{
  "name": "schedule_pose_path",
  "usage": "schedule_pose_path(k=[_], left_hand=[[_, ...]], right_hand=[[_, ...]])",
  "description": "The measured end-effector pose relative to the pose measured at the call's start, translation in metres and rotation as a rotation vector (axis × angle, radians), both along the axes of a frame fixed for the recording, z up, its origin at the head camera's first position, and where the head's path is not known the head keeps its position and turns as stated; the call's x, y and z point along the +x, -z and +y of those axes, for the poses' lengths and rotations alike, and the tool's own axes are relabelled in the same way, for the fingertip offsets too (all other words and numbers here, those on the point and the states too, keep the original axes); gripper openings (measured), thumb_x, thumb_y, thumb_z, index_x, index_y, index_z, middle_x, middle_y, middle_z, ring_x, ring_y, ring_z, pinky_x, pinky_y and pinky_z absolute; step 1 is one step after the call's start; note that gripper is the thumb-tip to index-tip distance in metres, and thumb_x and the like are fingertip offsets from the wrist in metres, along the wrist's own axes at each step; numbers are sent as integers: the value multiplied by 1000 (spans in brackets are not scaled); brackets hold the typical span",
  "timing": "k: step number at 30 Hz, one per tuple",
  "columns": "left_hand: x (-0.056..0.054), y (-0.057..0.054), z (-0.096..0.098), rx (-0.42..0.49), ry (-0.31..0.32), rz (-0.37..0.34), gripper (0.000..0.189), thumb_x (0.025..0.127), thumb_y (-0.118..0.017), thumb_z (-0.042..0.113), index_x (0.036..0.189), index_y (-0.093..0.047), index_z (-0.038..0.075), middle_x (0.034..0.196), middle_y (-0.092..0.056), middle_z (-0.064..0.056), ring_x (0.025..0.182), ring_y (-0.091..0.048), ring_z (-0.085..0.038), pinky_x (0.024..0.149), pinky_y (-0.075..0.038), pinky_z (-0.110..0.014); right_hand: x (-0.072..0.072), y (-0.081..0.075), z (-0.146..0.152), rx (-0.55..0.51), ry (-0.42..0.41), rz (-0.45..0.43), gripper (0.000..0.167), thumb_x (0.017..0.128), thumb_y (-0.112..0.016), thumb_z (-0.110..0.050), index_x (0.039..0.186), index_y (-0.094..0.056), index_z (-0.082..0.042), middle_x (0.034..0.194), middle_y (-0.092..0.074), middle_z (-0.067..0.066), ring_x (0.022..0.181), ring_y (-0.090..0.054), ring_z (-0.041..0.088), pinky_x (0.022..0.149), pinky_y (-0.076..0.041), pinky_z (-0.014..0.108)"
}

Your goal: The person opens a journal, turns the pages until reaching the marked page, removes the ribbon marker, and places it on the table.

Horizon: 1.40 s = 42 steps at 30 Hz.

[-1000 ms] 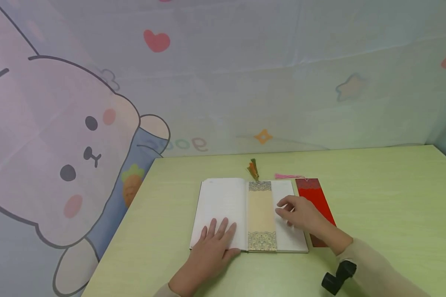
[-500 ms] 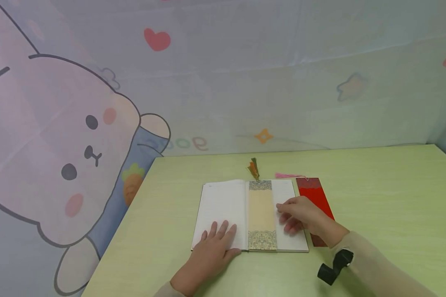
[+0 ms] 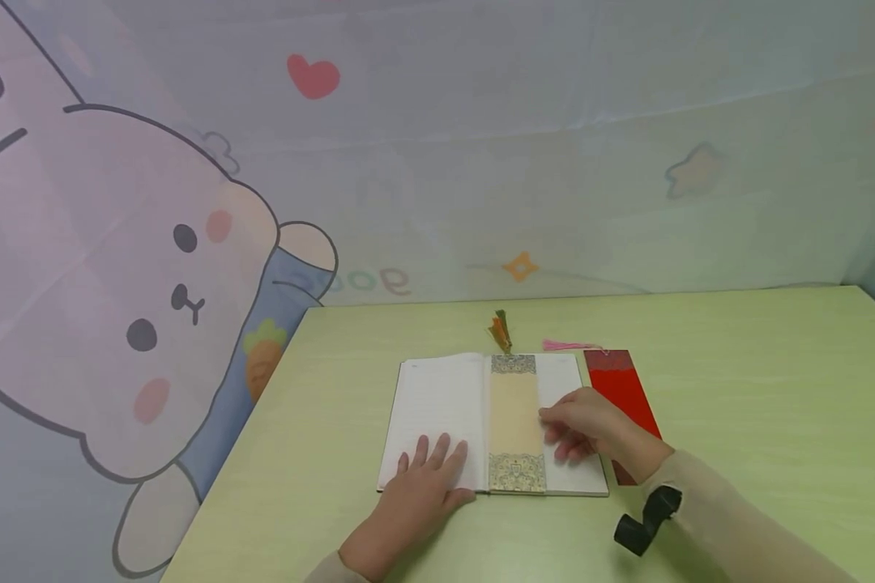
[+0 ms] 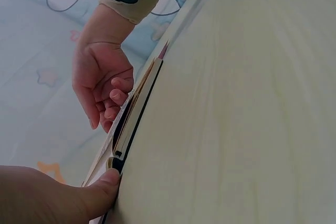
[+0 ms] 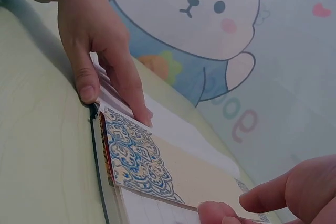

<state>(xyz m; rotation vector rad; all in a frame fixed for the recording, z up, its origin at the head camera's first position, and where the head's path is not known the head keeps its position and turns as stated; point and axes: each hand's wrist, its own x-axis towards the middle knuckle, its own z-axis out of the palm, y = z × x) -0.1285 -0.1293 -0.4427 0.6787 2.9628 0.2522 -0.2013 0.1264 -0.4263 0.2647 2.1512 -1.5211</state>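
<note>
An open notebook (image 3: 441, 405) lies on the table with white pages showing. Along its right page, beside the gutter, is a cream bookmark (image 3: 514, 413) with patterned ends and an orange-green tassel (image 3: 500, 332). My left hand (image 3: 423, 498) rests with spread fingers on the left page, its thumb at the lower edge of the book. At the bookmark's right edge, my right hand (image 3: 591, 425) pinches with thumb and forefinger, the other fingers curled over the right page. The patterned lower end (image 5: 142, 156) shows blue scrollwork in the right wrist view.
Right of the notebook lies a red bookmark (image 3: 620, 393), partly behind the right forearm, with a pink tassel (image 3: 565, 345). A black wrist camera (image 3: 647, 522) juts from the right sleeve. The pale green table (image 3: 758, 389) meets a cartoon-printed cloth (image 3: 437, 162) at the back.
The right hand's fingers have closed from hovering beside the cream bookmark to its right edge. The left hand stays on the left page. The view has shifted slightly.
</note>
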Motion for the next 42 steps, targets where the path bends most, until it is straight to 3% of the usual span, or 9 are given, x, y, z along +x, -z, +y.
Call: schedule_pose_path(k=[6,20,29,42], left_hand=[[1,-2,3,-17,-6,4,61,92,-49,46,142,-39,13,145,-34,-16,132,-27,-44,98,-28,-61],[0,0,6,-29,-8,23,61,91,-49,48,141,-40,14,145,-35,-15,132,-28,-42,98,-29,-61],[-1,0,6,-37,-17,16,61,91,-48,48,142,-40,14,146,-34,-14,132,-26,-42,99,-27,-61],[1,1,2,-34,-18,23,61,91,-50,46,141,-41,12,144,-36,-16,131,-29,-43,98,-29,-61]], right_hand=[[-2,1,-1,18,13,-15,26,89,-61,-22,77,-64,1,64,-62,11,47,-58,19,47,-48,24],[-4,-1,-3,56,10,18,24,86,-63,-16,69,-62,1,55,-57,8,42,-55,17,45,-47,24],[0,-1,0,-6,-32,75,19,87,-61,-16,88,-61,3,66,-62,11,50,-59,20,52,-51,28],[5,3,1,-149,58,77,24,89,-61,-14,98,-59,8,71,-65,14,61,-66,25,59,-54,34]])
